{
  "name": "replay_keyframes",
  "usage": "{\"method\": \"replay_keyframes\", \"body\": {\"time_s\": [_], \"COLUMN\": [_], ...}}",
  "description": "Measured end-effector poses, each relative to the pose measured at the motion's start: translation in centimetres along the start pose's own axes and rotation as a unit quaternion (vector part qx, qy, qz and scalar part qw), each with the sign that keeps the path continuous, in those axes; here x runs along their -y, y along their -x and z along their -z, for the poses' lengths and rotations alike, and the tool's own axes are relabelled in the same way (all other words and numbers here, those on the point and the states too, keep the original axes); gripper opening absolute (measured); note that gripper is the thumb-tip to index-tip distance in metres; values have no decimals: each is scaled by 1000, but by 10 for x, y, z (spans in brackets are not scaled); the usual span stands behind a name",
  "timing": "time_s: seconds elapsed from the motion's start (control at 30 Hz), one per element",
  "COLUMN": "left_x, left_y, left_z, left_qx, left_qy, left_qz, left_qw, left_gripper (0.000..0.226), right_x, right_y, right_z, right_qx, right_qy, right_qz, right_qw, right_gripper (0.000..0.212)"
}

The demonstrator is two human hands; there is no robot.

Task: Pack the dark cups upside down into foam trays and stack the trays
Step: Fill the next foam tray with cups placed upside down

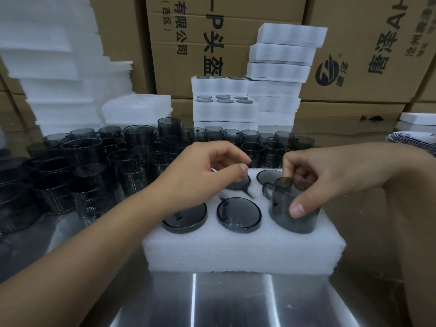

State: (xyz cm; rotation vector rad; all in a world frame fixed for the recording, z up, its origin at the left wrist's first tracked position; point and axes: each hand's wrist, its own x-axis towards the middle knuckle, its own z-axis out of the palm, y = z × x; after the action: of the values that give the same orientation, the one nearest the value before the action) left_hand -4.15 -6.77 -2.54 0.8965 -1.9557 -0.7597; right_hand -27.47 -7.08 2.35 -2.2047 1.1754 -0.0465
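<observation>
"Where's the dark cup (282, 205)?"

"Upside down, half-seated in the foam tray's (236, 251) near-right pocket. The right grip (313, 178) pinches its wall."

"The left grip (203, 171)?"

"Curled above the tray's far row; whether it's grasping anything, I can't tell."

"Handling?"

"Probably light, rigid, slick. Hold the sides, not the handle (264, 188)."

A shiny metal tabletop (236, 303) fills the near ground and reflects streaks of light. Brown cardboard boxes (212, 31) with black printed characters form a wall at the far side; one on the right carries a round dark logo (330, 70). A flat patterned bundle (412, 140) lies at the right edge.
</observation>
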Motion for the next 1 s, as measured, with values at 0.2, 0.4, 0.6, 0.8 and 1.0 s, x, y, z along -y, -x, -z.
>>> {"method": "replay_keyframes", "body": {"time_s": [0.2, 0.4, 0.6, 0.8, 1.0], "left_x": [-1, -4, -12, -13, -12], "left_y": [3, 5, 10, 12, 12], "left_z": [-1, 0, -2, -2, -2], "left_qx": [14, 28, 123, 195, 190], "left_qy": [-28, -34, -52, -72, -79], "left_qz": [-12, -17, -59, -54, -54], "left_qw": [999, 999, 989, 977, 977], "left_gripper": [10, 12, 28, 33, 32], "right_x": [6, 7, -5, -36, -39], "right_y": [1, -4, -6, 4, -5], "right_z": [-3, -7, 5, 20, 16], "right_qx": [7, 12, 5, -19, 20], "right_qy": [45, 93, 20, -101, -130], "right_qz": [-1, -34, 13, 17, -9], "right_qw": [999, 995, 1000, 995, 991], "right_gripper": [72, 69, 70, 48, 34]}}
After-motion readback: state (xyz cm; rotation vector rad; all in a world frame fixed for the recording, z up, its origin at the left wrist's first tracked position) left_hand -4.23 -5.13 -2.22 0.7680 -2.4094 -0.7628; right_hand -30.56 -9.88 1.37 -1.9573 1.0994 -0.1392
